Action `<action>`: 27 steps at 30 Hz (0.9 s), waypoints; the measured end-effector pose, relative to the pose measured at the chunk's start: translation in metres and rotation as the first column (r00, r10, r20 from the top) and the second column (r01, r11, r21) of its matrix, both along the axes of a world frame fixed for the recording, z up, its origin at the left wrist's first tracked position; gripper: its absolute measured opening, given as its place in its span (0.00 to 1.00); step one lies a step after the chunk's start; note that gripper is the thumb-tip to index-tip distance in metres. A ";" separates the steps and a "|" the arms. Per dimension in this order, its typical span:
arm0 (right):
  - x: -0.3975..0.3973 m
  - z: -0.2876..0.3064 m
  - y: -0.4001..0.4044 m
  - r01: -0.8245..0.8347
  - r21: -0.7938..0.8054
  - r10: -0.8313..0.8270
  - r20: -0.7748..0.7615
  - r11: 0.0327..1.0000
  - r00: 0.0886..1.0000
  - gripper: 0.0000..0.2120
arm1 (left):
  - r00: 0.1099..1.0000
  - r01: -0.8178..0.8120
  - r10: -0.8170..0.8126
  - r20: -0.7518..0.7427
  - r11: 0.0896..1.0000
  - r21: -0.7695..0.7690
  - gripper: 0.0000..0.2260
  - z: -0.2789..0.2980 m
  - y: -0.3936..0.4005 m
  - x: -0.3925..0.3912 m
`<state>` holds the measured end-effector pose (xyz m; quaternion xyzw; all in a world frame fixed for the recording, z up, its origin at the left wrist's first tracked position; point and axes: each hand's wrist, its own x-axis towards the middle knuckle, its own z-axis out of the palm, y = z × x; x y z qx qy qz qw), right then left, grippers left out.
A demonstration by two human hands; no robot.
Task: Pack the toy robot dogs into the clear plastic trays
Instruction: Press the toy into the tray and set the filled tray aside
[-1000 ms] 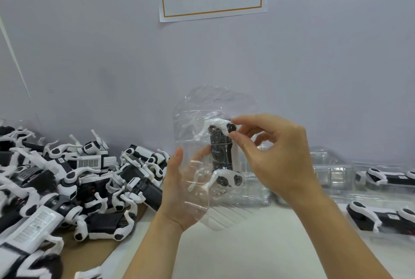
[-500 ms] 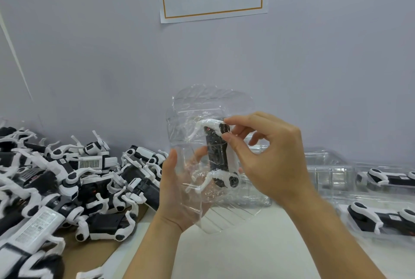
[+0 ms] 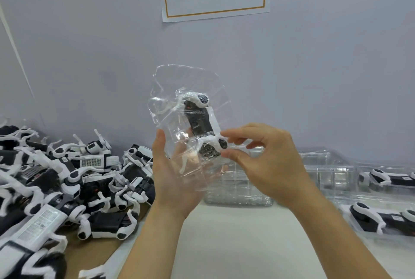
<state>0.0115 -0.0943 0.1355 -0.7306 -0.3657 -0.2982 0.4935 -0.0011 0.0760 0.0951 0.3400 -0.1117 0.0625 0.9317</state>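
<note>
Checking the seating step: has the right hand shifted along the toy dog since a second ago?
Yes. The right hand moved down from the black-and-white toy robot dog's upper end to its lower end.

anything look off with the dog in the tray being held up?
Mildly. The toy robot dog sits at a slant in the clear tray, with its white legs splayed to the left. The right hand pinches its lower end, while the left hand cradles the tray from behind. No damage visible.

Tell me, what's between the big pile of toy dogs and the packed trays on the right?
In the head view: both hands holding a tray, plus empty stacked trays.
</note>
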 end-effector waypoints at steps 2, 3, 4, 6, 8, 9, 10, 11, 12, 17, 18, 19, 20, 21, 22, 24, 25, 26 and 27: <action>-0.001 0.000 0.002 -0.017 -0.010 0.017 0.001 1.000 1.000 0.13 | 1.000 0.006 -0.006 0.027 1.000 0.005 0.37 0.001 0.001 0.000; -0.002 0.000 0.003 -0.022 -0.013 0.022 0.005 1.000 1.000 0.12 | 0.999 0.013 -0.014 0.045 1.000 0.015 0.37 0.001 0.001 0.000; -0.002 0.000 0.004 -0.024 -0.015 0.024 0.008 1.000 1.000 0.12 | 0.998 0.016 -0.018 0.053 0.999 0.027 0.36 0.002 0.001 0.000; -0.001 0.000 0.004 -0.023 -0.016 0.023 0.009 1.000 1.000 0.12 | 0.999 0.016 -0.018 0.048 0.999 0.039 0.36 0.002 0.001 -0.001; 0.000 -0.001 0.004 -0.021 -0.019 0.021 0.003 1.000 1.000 0.12 | 0.999 0.022 -0.023 0.035 0.999 0.042 0.37 0.003 0.001 -0.001; 0.001 -0.002 0.003 -0.020 -0.024 0.019 -0.010 1.000 1.000 0.12 | 0.999 0.022 -0.023 0.031 0.999 0.048 0.38 0.002 0.002 -0.001; 0.003 -0.003 0.002 -0.020 -0.032 0.019 -0.034 0.999 0.999 0.12 | 0.999 0.020 -0.022 0.035 0.998 0.059 0.38 0.002 0.002 -0.001; 0.004 -0.004 0.001 -0.022 -0.043 0.019 -0.069 0.999 0.997 0.11 | 0.999 0.015 -0.018 0.044 0.997 0.078 0.37 0.002 0.003 0.000; 0.006 -0.005 -0.002 -0.027 -0.058 0.021 -0.110 0.998 0.994 0.11 | 0.999 0.002 -0.008 0.052 0.994 0.105 0.36 0.001 0.004 0.000; 0.015 -0.010 -0.012 -0.027 -0.125 -0.002 -0.226 0.992 0.974 0.07 | 0.992 -0.124 0.115 0.047 0.931 0.343 0.30 0.000 0.005 0.001; 0.017 -0.010 -0.013 -0.014 -0.143 -0.021 -0.239 0.990 0.971 0.07 | 0.990 -0.139 0.124 0.063 0.906 0.400 0.30 0.000 0.005 0.001; 0.019 -0.011 -0.015 -0.007 -0.168 -0.037 -0.258 0.986 0.965 0.07 | 0.987 -0.157 0.134 0.083 0.875 0.458 0.30 0.001 0.004 0.001; 0.020 -0.012 -0.017 -0.009 -0.197 -0.048 -0.285 0.980 0.957 0.07 | 0.983 -0.185 0.150 0.109 0.834 0.520 0.30 0.001 0.004 0.001; 0.022 -0.014 -0.019 -0.018 -0.229 -0.057 -0.314 0.973 0.948 0.07 | 0.976 -0.217 0.165 0.142 0.785 0.581 0.27 0.001 0.003 0.000; 0.023 -0.015 -0.022 -0.027 -0.264 -0.066 -0.339 0.964 0.938 0.07 | 0.969 -0.245 0.175 0.172 0.736 0.631 0.23 0.002 0.003 0.000; 0.026 -0.018 -0.028 -0.031 -0.310 -0.093 -0.375 0.950 0.922 0.06 | 0.960 -0.278 0.201 0.193 0.655 0.702 0.21 0.002 0.001 -0.002; 0.029 -0.019 -0.032 -0.017 -0.306 -0.110 -0.393 0.952 0.913 0.06 | 0.958 -0.286 0.213 0.194 0.618 0.733 0.21 0.002 0.001 -0.002; 0.032 -0.020 -0.037 0.010 -0.291 -0.135 -0.411 0.957 0.902 0.06 | 0.956 -0.288 0.220 0.194 0.579 0.763 0.22 0.002 0.001 -0.002; 0.036 -0.020 -0.043 0.050 -0.271 -0.166 -0.425 0.961 0.890 0.05 | 0.954 -0.291 0.226 0.197 0.544 0.787 0.23 0.001 0.002 -0.001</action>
